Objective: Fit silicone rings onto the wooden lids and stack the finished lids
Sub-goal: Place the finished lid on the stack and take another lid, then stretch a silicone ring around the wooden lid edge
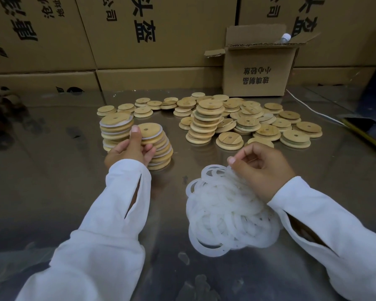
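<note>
I've got the left hand curled round the top lid of the near stack, thumb on its rim. The wrist hides the stack's left side. Right hand pinches one ring off the ring pile on the steel table. Second stack sits just beside. Loose lids lie beyond, one half hidden by the right knuckles. Open carton and white cable at back.
</note>
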The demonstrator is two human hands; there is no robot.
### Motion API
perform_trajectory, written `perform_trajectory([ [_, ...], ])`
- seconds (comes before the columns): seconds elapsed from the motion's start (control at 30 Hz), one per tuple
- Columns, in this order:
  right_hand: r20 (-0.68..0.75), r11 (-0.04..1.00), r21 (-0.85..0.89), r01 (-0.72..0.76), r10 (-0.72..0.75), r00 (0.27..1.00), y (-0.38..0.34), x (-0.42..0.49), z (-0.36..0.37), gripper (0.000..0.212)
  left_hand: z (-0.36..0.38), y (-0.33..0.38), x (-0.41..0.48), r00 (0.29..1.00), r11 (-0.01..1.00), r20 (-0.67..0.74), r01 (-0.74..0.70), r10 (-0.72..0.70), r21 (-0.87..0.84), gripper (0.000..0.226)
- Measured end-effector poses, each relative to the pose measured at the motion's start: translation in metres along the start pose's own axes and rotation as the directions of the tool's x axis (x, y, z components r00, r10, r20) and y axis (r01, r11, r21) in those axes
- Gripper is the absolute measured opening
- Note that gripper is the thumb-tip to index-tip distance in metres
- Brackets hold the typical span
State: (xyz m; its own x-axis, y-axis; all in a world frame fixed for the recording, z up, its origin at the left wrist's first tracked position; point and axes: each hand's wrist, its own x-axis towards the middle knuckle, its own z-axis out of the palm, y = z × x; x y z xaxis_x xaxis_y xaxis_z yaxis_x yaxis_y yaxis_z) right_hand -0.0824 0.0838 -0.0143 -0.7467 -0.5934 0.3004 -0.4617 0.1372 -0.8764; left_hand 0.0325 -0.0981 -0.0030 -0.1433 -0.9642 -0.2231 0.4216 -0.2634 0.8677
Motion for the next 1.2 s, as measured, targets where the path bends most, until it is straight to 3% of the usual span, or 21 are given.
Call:
perform_trajectory([
  [0.1, -0.072, 0.997, -0.075, -0.012, 0.006, 0.997, 0.008, 0.013, -0.008, 0.013, 0.002, 0.003, -0.004, 1.0, 1.0, -0.011, 0.008, -0.008, -0.022, 0.043],
  [0.2, -0.22, 0.98, -0.187, -0.063, 0.021, 0.975, 0.02, 0.031, -0.02, 0.013, 0.002, 0.005, -0.013, 0.987, 0.986, -0.063, -0.139, 0.145, 0.096, 0.029],
  [0.27, -0.269, 0.925, -0.36, -0.122, 0.022, 0.963, 0.03, 0.043, -0.03, 0.029, 0.003, 0.006, -0.021, 0.967, 0.958, -0.028, -0.245, 0.251, 0.148, 0.02],
  [0.37, -0.157, 0.81, -0.569, -0.14, 0.06, 0.986, 0.044, 0.052, -0.037, 0.044, 0.008, 0.003, -0.033, 0.952, 0.939, 0.107, -0.302, 0.287, 0.163, 0.012],
  [0.47, -0.038, 0.73, -0.669, -0.141, 0.156, 0.987, 0.05, 0.052, -0.034, 0.04, 0.012, -0.003, -0.041, 0.921, 0.94, 0.31, -0.297, 0.236, 0.166, 0.01],
  [0.6, -0.099, 0.656, -0.741, -0.146, 0.109, 0.989, 0.04, 0.047, -0.032, 0.03, 0.013, -0.01, -0.045, 0.843, 0.899, 0.498, -0.362, 0.203, 0.247, 0.011],
  [0.73, -0.153, 0.694, -0.701, -0.166, 0.082, 0.985, 0.025, 0.04, -0.033, 0.039, 0.012, -0.013, -0.047, 0.783, 0.871, 0.591, -0.413, 0.191, 0.265, 0.012],
  [0.83, -0.2, 0.785, -0.619, -0.018, -0.135, 0.97, 0.011, 0.032, -0.032, 0.049, 0.011, -0.016, -0.049, 0.773, 0.874, 0.62, -0.388, 0.135, 0.293, 0.011],
  [0.9, -0.16, 0.827, -0.514, 0.227, -0.352, 0.922, -0.001, 0.022, -0.028, 0.052, 0.011, -0.019, -0.05, 0.765, 0.883, 0.638, -0.352, 0.081, 0.31, 0.009],
  [1.0, 0.038, 0.681, -0.489, 0.545, -0.608, 0.793, -0.013, 0.007, -0.016, 0.056, 0.011, -0.023, -0.054, 0.711, 0.907, 0.703, -0.279, -0.025, 0.315, 0.016],
  [1.1, 0.187, 0.57, -0.468, 0.676, -0.684, 0.705, -0.015, 0.0, -0.005, 0.058, 0.007, -0.024, -0.055, 0.639, 0.902, 0.769, -0.323, -0.015, 0.286, 0.012],
  [1.2, 0.229, 0.634, -0.377, 0.675, -0.642, 0.731, -0.015, 0.0, -0.004, 0.064, 0.006, -0.024, -0.051, 0.633, 0.865, 0.773, -0.409, 0.04, 0.29, 0.015],
])
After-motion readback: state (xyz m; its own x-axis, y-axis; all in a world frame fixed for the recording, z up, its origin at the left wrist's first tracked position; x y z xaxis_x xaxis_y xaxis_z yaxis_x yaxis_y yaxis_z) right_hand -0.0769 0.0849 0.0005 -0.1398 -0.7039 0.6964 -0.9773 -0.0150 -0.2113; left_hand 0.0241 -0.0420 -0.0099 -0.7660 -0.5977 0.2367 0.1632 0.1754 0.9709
